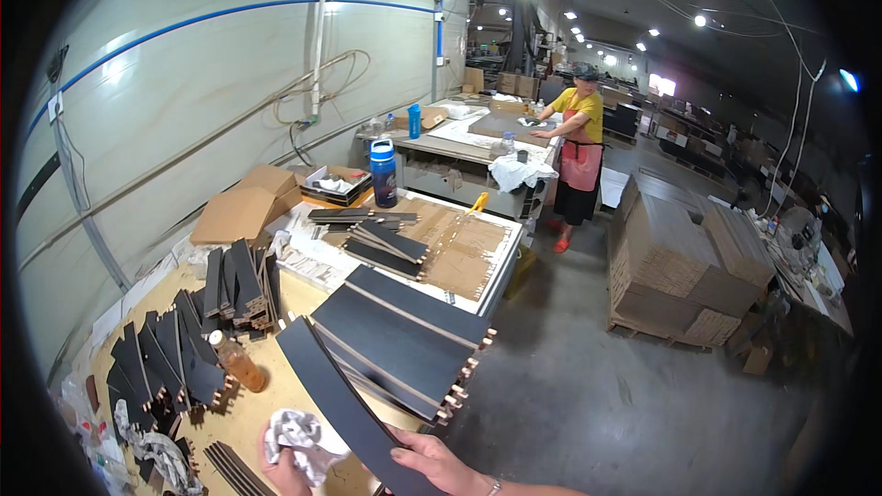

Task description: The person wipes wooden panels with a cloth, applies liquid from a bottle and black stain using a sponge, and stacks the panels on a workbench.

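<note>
My right hand (435,461) grips the lower end of a long black board (335,395), thumb on its face. The board slants up and to the left. My left hand (287,470) is closed on a white cloth (299,439) with dark marks, just left of the board's lower end. Behind the held board lies a stack of black boards (404,321) with pale wooden pegs along its right end. A bottle of amber liquid (237,361) stands left of my hands. Several narrow dark strips (237,468) lie beside my left hand.
Piles of dark boards (161,358) cover the table's left side, near a crumpled rag (156,450). Farther back are a blue jug (382,174), an open carton (248,202) and a yellow-handled tool (478,204). A co-worker (579,129) stands at another table; stacked cardboard (689,257) sits right.
</note>
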`<state>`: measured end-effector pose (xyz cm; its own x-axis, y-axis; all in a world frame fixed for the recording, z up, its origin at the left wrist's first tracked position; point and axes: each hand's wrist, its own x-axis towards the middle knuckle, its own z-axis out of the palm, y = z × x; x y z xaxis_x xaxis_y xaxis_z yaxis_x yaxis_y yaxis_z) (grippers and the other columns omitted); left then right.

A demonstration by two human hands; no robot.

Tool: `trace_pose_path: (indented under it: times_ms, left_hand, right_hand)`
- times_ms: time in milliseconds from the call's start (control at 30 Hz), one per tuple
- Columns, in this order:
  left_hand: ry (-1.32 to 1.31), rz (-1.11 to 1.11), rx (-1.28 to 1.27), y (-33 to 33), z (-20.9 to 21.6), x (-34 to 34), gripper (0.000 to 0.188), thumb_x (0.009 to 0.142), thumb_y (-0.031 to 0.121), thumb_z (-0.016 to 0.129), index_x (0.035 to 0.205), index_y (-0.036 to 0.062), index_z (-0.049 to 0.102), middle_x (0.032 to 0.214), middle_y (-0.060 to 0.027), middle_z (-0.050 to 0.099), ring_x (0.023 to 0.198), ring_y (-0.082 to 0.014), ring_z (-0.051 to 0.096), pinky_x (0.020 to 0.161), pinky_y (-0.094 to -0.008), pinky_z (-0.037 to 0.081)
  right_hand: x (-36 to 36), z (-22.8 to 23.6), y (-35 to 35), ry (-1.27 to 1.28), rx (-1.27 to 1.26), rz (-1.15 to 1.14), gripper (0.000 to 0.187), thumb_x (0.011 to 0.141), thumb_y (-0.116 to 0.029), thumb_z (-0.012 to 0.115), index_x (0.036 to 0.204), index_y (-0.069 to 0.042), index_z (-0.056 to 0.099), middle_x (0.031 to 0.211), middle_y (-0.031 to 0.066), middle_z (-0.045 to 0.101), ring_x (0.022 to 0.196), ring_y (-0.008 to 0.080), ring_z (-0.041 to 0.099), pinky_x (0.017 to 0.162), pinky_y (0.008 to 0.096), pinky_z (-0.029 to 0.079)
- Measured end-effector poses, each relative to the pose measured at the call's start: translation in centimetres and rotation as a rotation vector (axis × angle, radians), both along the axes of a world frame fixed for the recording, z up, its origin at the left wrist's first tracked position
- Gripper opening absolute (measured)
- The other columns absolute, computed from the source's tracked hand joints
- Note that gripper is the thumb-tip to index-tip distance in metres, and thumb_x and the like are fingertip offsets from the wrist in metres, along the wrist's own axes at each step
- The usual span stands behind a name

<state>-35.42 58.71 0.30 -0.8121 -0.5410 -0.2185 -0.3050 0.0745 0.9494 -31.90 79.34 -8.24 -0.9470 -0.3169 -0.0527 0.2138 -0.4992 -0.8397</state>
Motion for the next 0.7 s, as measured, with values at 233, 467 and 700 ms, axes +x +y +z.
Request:
trace_pose_path:
  times_ms: [233, 467, 700]
  left_hand:
    - [0.894, -0.559, -0.911, -2.4, -2.1, -0.5, 0.059, 0.084, -0.005, 0.069, 0.143, -0.0037, 0.067, 0.144, -0.0245, 0.067, 0.132, -0.0430, 0.064, 0.115, -0.0537, 0.049]
    - [0.762, -0.357, -0.710, -10.6, -11.6, -11.4, 0.058, 0.068, -0.010, 0.073, 0.122, 0.0083, 0.075, 0.130, -0.0199, 0.057, 0.124, -0.0438, 0.058, 0.111, -0.0490, 0.046]
    - [0.764, -0.122, -0.476, -14.7, -9.9, -15.8, 0.056, 0.077, -0.024, 0.060, 0.127, -0.0011, 0.072, 0.135, -0.0162, 0.057, 0.127, -0.0335, 0.063, 0.109, -0.0403, 0.051]
  right_hand:
    - [-8.3, -1.8, -5.8, -0.098, 0.064, 0.129, 0.054, 0.121, -0.032, 0.054, 0.163, 0.001, 0.053, 0.136, 0.0010, 0.068, 0.117, 0.0054, 0.060, 0.101, 0.0255, 0.051]
    - [-10.6, -3.6, -7.1, 0.006, 0.283, 0.257, 0.057, 0.120, -0.034, 0.057, 0.160, 0.007, 0.054, 0.155, 0.0052, 0.064, 0.125, 0.0089, 0.060, 0.109, 0.0267, 0.050]
    - [-13.3, -4.5, -8.0, -0.139, 0.205, 0.181, 0.053, 0.121, -0.034, 0.052, 0.160, 0.001, 0.055, 0.151, 0.0069, 0.065, 0.128, 0.0126, 0.064, 0.108, 0.0288, 0.051]
